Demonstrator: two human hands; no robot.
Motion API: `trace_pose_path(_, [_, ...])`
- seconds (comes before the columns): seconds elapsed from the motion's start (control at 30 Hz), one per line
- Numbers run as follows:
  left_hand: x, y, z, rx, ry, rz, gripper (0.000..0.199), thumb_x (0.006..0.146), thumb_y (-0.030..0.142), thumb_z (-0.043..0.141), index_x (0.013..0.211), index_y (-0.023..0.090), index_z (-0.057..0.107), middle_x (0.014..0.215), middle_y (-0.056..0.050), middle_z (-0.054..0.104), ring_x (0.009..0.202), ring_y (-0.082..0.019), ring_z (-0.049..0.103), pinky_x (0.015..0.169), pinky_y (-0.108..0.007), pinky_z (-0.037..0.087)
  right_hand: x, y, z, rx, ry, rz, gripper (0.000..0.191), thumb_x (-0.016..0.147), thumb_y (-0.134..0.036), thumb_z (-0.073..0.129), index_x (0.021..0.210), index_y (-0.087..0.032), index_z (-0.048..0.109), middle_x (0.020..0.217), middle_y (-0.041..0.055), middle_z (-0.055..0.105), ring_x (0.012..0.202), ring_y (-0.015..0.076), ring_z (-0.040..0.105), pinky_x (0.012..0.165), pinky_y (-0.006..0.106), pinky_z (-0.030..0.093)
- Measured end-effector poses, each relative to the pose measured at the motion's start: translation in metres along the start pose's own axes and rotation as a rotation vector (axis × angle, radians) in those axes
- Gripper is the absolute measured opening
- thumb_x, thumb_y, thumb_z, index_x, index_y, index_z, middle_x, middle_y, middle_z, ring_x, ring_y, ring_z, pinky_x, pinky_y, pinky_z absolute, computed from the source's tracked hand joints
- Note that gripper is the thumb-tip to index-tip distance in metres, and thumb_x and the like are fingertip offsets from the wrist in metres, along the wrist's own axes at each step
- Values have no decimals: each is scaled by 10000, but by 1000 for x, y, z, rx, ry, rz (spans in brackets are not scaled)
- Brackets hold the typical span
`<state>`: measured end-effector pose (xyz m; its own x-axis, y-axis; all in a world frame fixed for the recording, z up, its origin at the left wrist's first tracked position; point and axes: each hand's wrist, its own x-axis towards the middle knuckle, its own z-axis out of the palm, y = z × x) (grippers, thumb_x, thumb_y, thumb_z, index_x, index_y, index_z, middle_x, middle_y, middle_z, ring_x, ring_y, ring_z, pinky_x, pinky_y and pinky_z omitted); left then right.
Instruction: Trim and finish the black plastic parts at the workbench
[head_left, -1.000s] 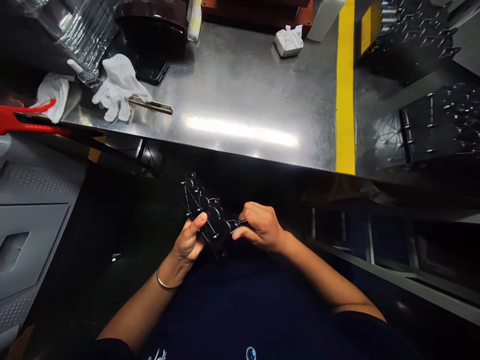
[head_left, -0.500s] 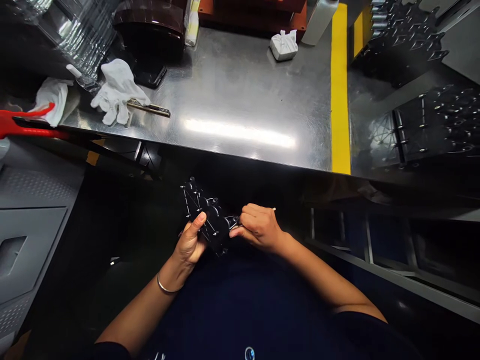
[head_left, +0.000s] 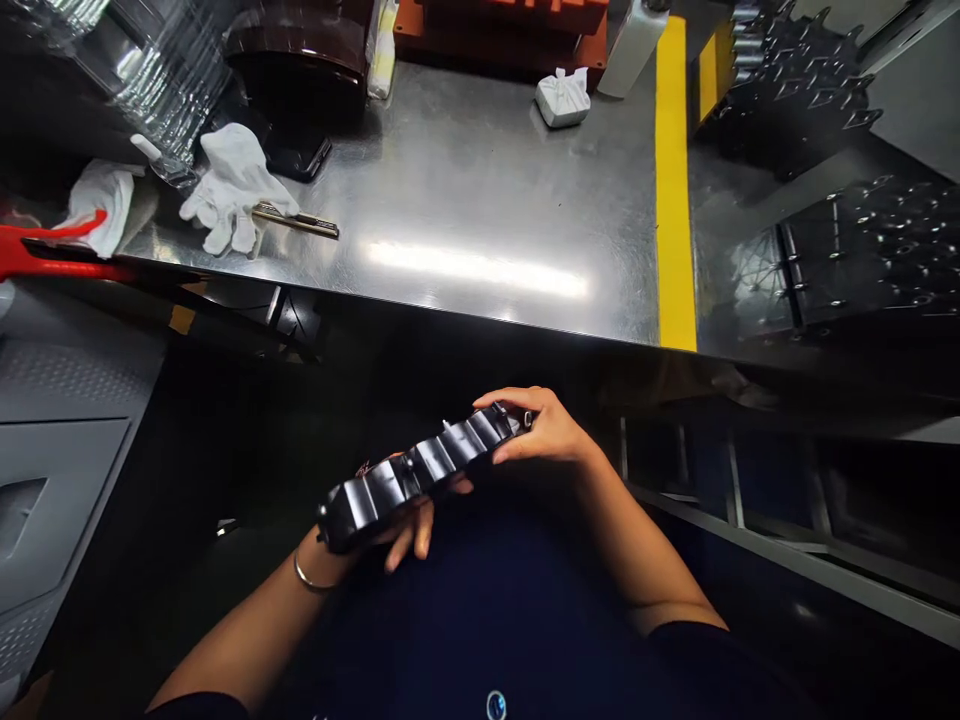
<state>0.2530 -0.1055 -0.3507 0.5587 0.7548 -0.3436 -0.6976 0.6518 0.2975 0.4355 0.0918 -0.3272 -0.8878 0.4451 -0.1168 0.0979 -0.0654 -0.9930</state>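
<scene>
A glossy black ridged part (head_left: 420, 470) is held in the air in front of my torso, its wavy edge facing up and its right end higher. My right hand (head_left: 551, 428) grips the right end, fingers on the far side and thumb on the near side. My left hand (head_left: 411, 530) is under and behind the part's left half, mostly hidden by it; several of its fingertips show below, spread apart. Whether the left hand also grips the part cannot be made out for certain.
Beyond the hands lies a metal table (head_left: 480, 200) with a white glove (head_left: 240, 185), a pen-like rod (head_left: 300, 220), a white wrapped block (head_left: 562, 98) and a yellow stripe (head_left: 675, 200). Black parts (head_left: 795, 90) stand at right. Red handles (head_left: 60, 250) jut in at left.
The black part has been turned from its flat face to its ridged edge. My right hand has opened wider and taken its right end. My left hand's fingers have spread beneath it.
</scene>
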Motion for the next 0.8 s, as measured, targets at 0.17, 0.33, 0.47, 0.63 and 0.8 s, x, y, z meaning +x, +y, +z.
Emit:
trace_pose_path(0.17, [3, 2, 18, 14, 560, 521, 210, 703, 205, 727, 907, 153, 722, 997, -108, 725, 959, -256, 671, 808, -357, 557, -3, 12, 30, 223, 476, 173, 465, 567, -516, 808, 827, -157, 668, 720, 8, 638, 638, 137, 576, 594, 252, 464])
trace_pose_path(0.33, [31, 6, 37, -153, 716, 707, 156, 667, 197, 789, 790, 140, 711, 839, -39, 735, 798, -155, 687, 746, -242, 563, 2, 17, 68, 281, 337, 255, 505, 646, -550, 742, 934, -143, 663, 749, 22, 644, 640, 125, 562, 591, 252, 456])
trace_pose_path(0.47, [36, 9, 38, -283, 836, 735, 106, 649, 138, 793, 683, 127, 692, 700, -2, 716, 649, -111, 673, 605, -167, 553, 1, 11, 58, 176, 330, 237, 441, 753, -563, 645, 887, -144, 685, 736, 25, 644, 610, 110, 540, 560, 236, 423])
trace_pose_path(0.63, [32, 8, 42, -277, 797, 694, 111, 653, 122, 790, 712, 103, 698, 691, -10, 711, 633, -107, 667, 584, -159, 552, -1, 9, 46, 146, 312, 262, 361, 754, -510, 670, 761, -149, 657, 656, 4, 601, 578, 111, 534, 558, 242, 433])
trace_pose_path(0.8, [32, 13, 41, -464, 837, 569, 168, 819, 43, 584, 689, 102, 673, 652, -19, 699, 582, -94, 661, 592, -169, 565, -1, 14, 56, 158, 290, 209, 358, 807, -528, 601, 773, -172, 607, 667, 5, 591, 549, 111, 518, 535, 250, 432])
